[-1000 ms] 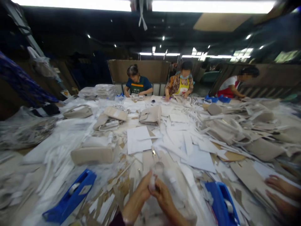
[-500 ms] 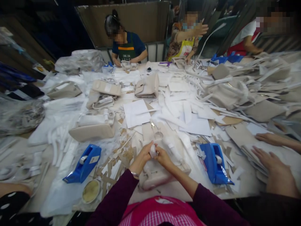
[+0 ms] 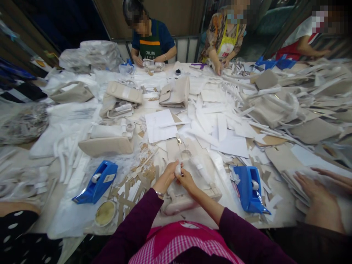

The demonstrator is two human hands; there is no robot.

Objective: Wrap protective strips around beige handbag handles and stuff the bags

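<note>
Left grip and right grip pinch a small whitish wrapped piece between them at the frame's lower centre. At lower left, a blue tape dispenser stands on the littered surface; beneath both grips lies a beige bag; at lower right, a second blue dispenser stands near another person's hand.

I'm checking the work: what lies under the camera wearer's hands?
Under the left hand and right hand, which hold a small white piece, lies a beige bag with white wrapping on it. The part they cover cannot be seen.
</note>
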